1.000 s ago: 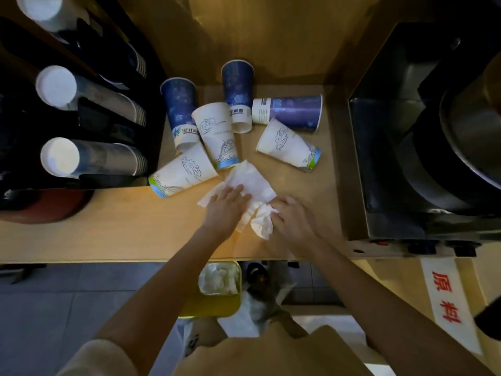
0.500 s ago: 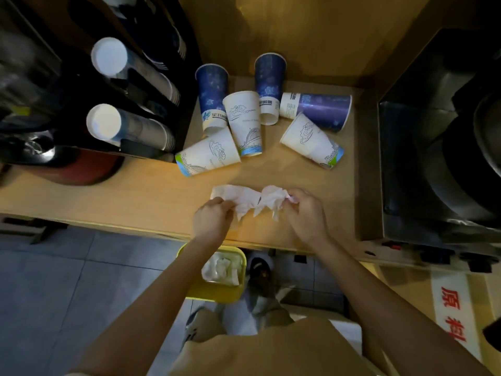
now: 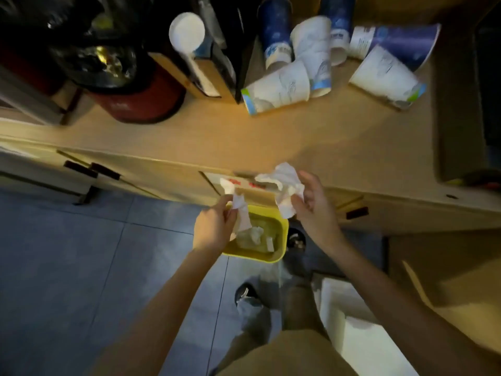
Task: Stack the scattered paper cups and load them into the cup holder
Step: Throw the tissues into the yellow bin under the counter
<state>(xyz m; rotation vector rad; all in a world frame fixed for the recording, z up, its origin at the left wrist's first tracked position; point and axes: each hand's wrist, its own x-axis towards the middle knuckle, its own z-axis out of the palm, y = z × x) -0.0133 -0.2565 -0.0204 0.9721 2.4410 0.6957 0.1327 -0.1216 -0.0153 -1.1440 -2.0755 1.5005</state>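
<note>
Several paper cups lie scattered on the wooden counter (image 3: pixel 311 137) at the top: a white one on its side (image 3: pixel 276 89), another white one (image 3: pixel 385 77), and blue ones (image 3: pixel 275 31) behind. The black cup holder (image 3: pixel 225 44) stands at the upper left with a stack of cups showing its white base (image 3: pixel 187 32). My left hand (image 3: pixel 214 226) pinches a strip of white tissue (image 3: pixel 240 210) over a yellow bin (image 3: pixel 282 240). My right hand (image 3: pixel 311 210) grips a crumpled wad of white tissue (image 3: pixel 284 185) just off the counter's front edge.
A red round container (image 3: pixel 141 104) with a dark bag on it sits left of the holder. A dark metal machine (image 3: pixel 488 77) fills the right. Cabinet fronts with dark handles (image 3: pixel 92 169) run below the counter. Grey tiled floor (image 3: pixel 81 267), my feet and a white box (image 3: pixel 360 329) are below.
Both hands have lifted the tissue off the counter and drawn it back over the yellow bin. It is now in two pieces, one in each hand. The view has tilted down.
</note>
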